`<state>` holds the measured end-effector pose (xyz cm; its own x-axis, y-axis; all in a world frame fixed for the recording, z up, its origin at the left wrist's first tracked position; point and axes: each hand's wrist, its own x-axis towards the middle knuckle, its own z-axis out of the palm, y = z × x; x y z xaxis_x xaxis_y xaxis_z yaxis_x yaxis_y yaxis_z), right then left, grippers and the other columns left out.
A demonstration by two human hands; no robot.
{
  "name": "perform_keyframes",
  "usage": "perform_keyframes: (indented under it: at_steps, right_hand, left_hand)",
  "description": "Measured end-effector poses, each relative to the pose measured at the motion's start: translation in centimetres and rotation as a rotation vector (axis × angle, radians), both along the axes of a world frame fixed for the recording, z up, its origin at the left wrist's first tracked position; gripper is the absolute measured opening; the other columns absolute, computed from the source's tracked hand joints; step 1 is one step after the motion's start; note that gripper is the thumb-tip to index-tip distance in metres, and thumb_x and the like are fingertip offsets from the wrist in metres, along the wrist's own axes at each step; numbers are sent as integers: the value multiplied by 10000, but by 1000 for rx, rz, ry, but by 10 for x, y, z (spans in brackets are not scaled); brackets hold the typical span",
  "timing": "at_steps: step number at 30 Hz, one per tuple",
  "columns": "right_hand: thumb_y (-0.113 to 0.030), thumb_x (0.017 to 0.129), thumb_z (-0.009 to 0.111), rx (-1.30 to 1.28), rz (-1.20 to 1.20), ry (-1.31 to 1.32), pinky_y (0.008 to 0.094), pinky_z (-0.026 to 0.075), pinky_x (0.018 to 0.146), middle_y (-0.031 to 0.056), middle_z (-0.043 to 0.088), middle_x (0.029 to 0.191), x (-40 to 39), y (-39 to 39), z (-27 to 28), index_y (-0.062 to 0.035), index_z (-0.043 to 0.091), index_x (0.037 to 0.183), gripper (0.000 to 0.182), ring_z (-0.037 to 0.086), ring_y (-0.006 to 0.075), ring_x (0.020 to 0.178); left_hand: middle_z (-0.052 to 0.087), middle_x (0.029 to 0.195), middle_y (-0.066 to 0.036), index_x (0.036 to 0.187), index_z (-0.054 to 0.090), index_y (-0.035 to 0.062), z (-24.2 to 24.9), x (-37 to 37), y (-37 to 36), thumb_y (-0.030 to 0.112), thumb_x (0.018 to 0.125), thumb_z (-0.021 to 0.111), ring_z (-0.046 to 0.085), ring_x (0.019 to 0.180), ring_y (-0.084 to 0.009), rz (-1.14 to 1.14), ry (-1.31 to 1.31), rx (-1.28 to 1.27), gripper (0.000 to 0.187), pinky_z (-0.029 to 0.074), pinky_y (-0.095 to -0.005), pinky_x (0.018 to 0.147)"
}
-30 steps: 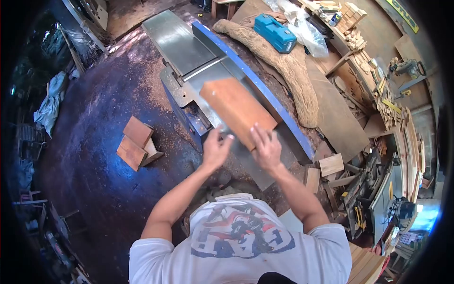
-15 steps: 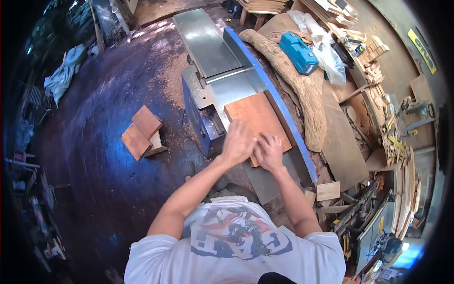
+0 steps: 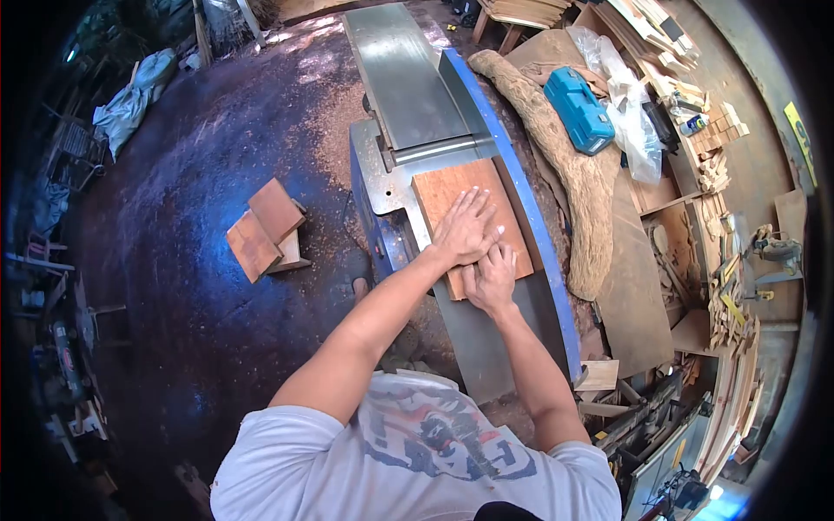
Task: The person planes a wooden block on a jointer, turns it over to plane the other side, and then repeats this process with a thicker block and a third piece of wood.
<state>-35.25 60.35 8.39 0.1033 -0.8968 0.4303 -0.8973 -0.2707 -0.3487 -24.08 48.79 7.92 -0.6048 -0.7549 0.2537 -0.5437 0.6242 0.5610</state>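
A reddish-brown wooden board [image 3: 441, 189] lies flat on the metal bed of a jointer [image 3: 404, 87], close along its blue fence [image 3: 524, 178]. My left hand [image 3: 466, 227] rests flat on top of the board, fingers stretched forward and spread. Just behind it, my right hand [image 3: 492, 276] is closed with curled fingers, bearing on the near end of the board. The two hands touch near the fingertips of the right one. The board's underside is hidden against the bed.
On the floor to the left lies a small stack of wooden boards [image 3: 265, 230], with wood shavings [image 3: 334, 130] beside the machine. Right of the fence are a long rough log [image 3: 556, 165], a teal tool case [image 3: 579, 108] and a plastic bag [image 3: 638, 139]. Shelves of wood offcuts [image 3: 725, 130] line the right side.
My left hand has gone from a blurred, raised pose to lying flat and spread on the board. My right hand keeps its curled hold at the near end. The view has shifted slightly.
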Motion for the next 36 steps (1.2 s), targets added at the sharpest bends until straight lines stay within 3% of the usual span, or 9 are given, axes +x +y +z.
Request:
perform_keyframes:
  at_steps: [6, 19, 36]
  right_hand:
    - [-242, 801, 736, 16, -11, -3, 530, 436, 884, 202, 641, 1155, 1, -20, 1, 21, 706, 1195, 475, 568, 390, 1068]
    - [-176, 785, 730, -30, 57, -1, 511, 445, 815, 171, 647, 1048, 3, -77, -1, -6, 727, 1091, 350, 570, 376, 962]
    - [-138, 800, 734, -38, 37, -50, 516, 445, 826, 140, 674, 1099, 15, -130, -3, -18, 760, 1067, 294, 569, 374, 988]
  left_hand:
    - [389, 1663, -255, 1509, 545, -22, 4, 3, -17, 481, 1047, 507, 287, 1580, -433, -25, -38, 8, 685, 185, -525, 1320]
    - [343, 1688, -250, 1558, 482, -13, 1, 15, -69, 531, 1081, 412, 264, 1589, -425, -18, -114, -49, 727, 175, -529, 1320]
    - [345, 1684, -253, 1562, 488, 8, 1, 25, -121, 554, 1101, 351, 270, 1588, -418, -11, -138, -57, 727, 171, -523, 1322]
